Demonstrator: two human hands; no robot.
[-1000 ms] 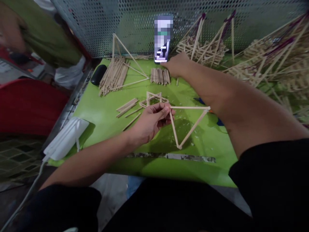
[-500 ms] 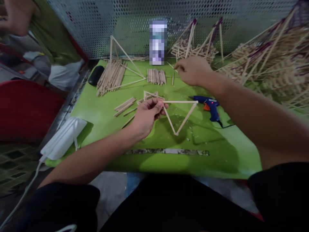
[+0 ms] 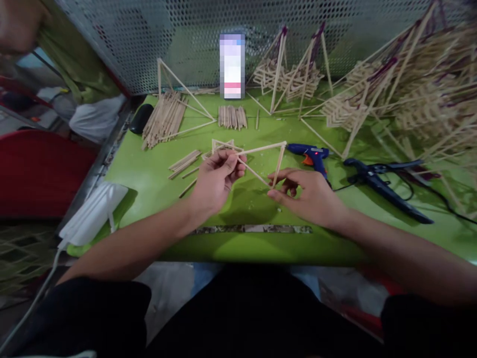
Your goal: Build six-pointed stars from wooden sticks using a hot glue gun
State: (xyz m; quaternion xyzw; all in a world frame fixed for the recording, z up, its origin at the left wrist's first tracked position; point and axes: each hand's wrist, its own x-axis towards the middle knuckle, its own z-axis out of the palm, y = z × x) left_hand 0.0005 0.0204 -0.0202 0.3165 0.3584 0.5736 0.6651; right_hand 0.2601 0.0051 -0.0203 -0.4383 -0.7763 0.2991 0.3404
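Observation:
My left hand [image 3: 216,181] pinches one corner of a triangle of thin wooden sticks [image 3: 257,149] above the green table. My right hand [image 3: 303,194] has its thumb and fingers around the triangle's lower right corner. Just beyond my right hand lies a blue glue gun [image 3: 315,155] with an orange trigger and a small red light. Behind my left hand is a small stick frame [image 3: 223,145], partly hidden by the fingers. Several loose sticks [image 3: 184,164] lie left of that hand.
Stick bundles [image 3: 166,119] [image 3: 232,117], a stick frame [image 3: 186,89] and a blurred phone [image 3: 232,67] stand or lie at the back. Stick structures [image 3: 346,107] crowd the right, near a dark stand [image 3: 387,191]. A white power strip [image 3: 93,214] lies left; a person [image 3: 74,64] is beyond.
My right hand has come down from the back of the table to the triangle's lower corner. The triangle has tilted in my left hand. The view has shifted, showing the dark stand.

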